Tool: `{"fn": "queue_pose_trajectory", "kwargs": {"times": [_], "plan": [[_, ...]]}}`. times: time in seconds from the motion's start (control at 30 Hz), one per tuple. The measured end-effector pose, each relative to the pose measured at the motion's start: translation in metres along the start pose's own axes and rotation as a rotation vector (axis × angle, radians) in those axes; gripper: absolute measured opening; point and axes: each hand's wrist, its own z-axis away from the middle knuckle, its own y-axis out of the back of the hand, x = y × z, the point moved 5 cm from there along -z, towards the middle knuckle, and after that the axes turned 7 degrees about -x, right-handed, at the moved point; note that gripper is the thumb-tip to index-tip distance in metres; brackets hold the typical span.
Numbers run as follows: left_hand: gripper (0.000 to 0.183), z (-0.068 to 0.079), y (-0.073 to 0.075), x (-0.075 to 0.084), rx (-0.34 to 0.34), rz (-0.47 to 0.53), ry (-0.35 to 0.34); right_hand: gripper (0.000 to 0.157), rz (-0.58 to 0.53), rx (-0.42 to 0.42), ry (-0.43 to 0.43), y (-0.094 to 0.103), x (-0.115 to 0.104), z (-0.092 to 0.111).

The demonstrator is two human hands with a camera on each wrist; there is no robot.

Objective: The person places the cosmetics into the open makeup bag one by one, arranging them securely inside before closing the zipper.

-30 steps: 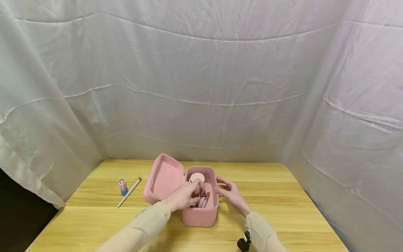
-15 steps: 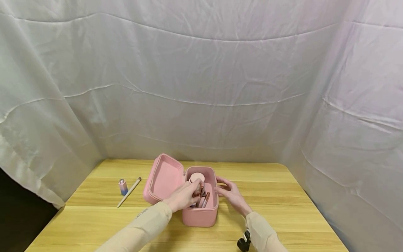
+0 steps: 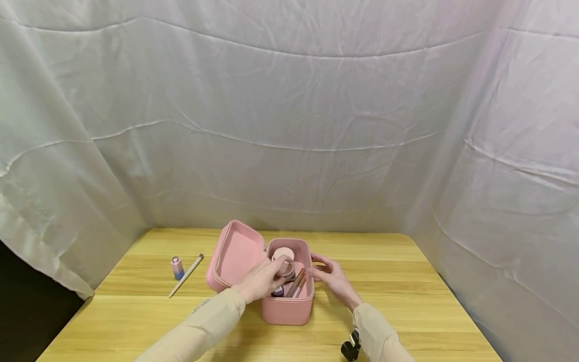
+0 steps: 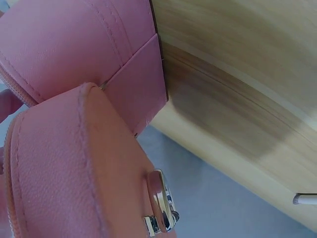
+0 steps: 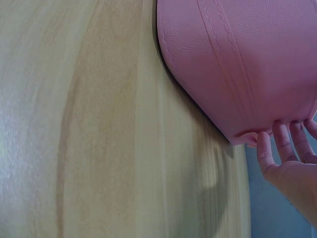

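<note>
A pink zip-up cosmetic case (image 3: 287, 312) stands on the table, its lid (image 3: 238, 254) swung out to the left. Over the inside of the case my left hand (image 3: 262, 280) hangs with fingers and thumb apart. Below those fingers lie two slim brownish cosmetic tubes (image 3: 296, 284), side by side. Near them are a round pale-pink container (image 3: 283, 253), a round clear-sided container (image 3: 288, 272) and a small dark round item (image 3: 278, 291). My right hand (image 3: 333, 281) rests its fingertips against the case's right outer wall (image 5: 247, 59); the right wrist view shows these fingers nearly straight.
On the table's left lie a pink-and-blue bottle (image 3: 177, 268) with a silvery top and a makeup brush (image 3: 186, 276). Pale curtains (image 3: 289, 125) enclose the back and sides. A black device (image 3: 350, 347) is at the right wrist.
My left hand has let go of a brownish tube, which now lies beside the other tube in the case. The right hand and the case stay where they were.
</note>
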Motion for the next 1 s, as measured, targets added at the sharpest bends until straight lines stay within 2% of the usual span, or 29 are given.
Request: {"fn": "queue_pose_trajectory", "kwargs": {"times": [0.33, 0.47, 0.57, 0.67, 0.77, 0.93, 1.0], "plan": [[0.041, 0.0, 0.002, -0.001, 0.009, 0.012, 0.004, 0.061, 0.022, 0.002, 0.0, 0.0, -0.001, 0.001], [0.04, 0.0, 0.002, -0.002, 0.056, 0.008, -0.019, 0.061, 0.024, 0.004, -0.006, 0.0, -0.001, 0.002], [0.036, -0.002, 0.005, -0.004, 0.098, 0.049, 0.008, 0.061, 0.032, 0.004, -0.005, 0.0, -0.001, 0.002], [0.03, -0.003, 0.009, -0.006, 0.14, 0.106, 0.07, 0.061, 0.033, 0.002, -0.002, 0.0, -0.001, 0.002], [0.029, -0.001, 0.019, -0.007, 0.242, 0.128, 0.117, 0.061, 0.027, 0.0, -0.002, 0.0, -0.001, 0.002], [0.03, 0.004, 0.042, -0.007, 0.551, 0.084, 0.157, 0.061, 0.014, 0.004, -0.01, 0.0, 0.0, 0.002], [0.032, 0.007, 0.051, -0.009, 0.655, 0.085, 0.17, 0.061, 0.01, 0.006, -0.011, 0.0, 0.0, 0.002]]}}
